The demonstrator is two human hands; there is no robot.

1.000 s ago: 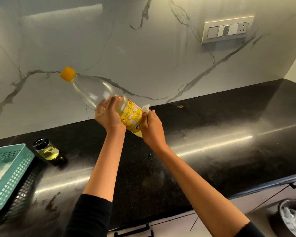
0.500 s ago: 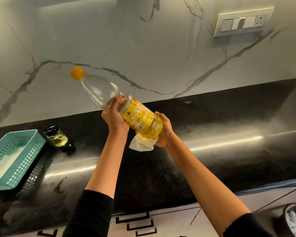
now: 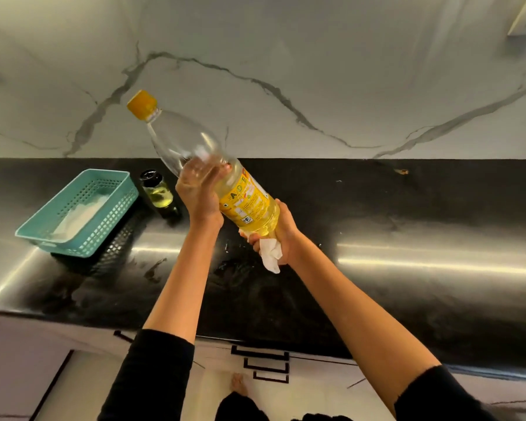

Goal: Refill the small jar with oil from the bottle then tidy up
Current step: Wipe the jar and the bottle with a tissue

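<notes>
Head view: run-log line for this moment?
left hand: grips clear plastic oil bottle, yellow cap on, tilted | right hand: holds white tissue at bottle base | small glass jar: oil inside, on black counter

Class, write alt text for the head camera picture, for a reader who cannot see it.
A person holds a tilted, capped oil bottle above a black counter, the left hand gripping its middle, the right hand holding a white tissue against its base. At left, a small jar of oil stands beside a teal basket.

Jar (image 3: pixel 160 192) just right of basket (image 3: pixel 110 220) on counter (image 3: pixel 407 214), bottle (image 3: pixel 243 199) above, further right
</notes>
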